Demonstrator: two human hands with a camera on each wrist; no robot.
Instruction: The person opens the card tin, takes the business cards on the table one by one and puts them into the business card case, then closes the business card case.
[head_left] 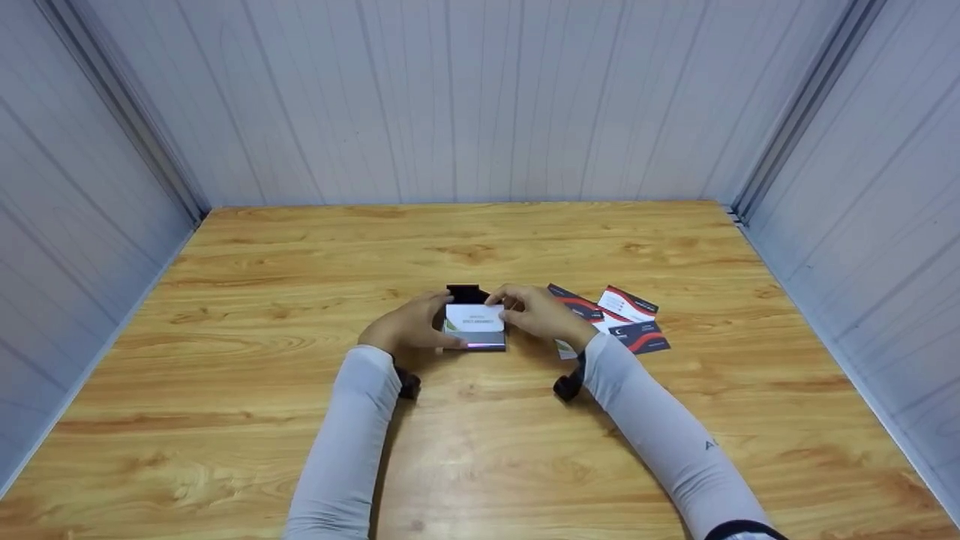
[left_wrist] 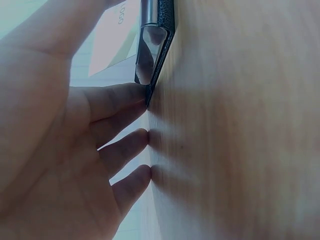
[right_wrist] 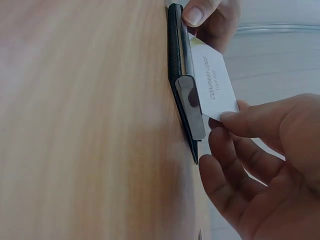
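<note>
A black business card holder [head_left: 486, 346] with a shiny metal front lies on the table, its dark flap [head_left: 463, 292] raised at the back. A white business card [head_left: 475, 318], printed with "COMPANY LOGO" in the right wrist view, sticks up out of the holder at a slant. My right hand [head_left: 541, 313] pinches that card at its right corner between thumb and finger. With the thumb on the metal front and the fingers at the flap side, my left hand [head_left: 409, 324] grips the holder's left end. The holder's inside is mostly hidden.
Several business cards [head_left: 639, 337], dark blue, red and white, lie in an overlapping spread right of the right hand. The wooden table [head_left: 247, 360] is bounded by pale panel walls [head_left: 480, 105] at the back and both sides.
</note>
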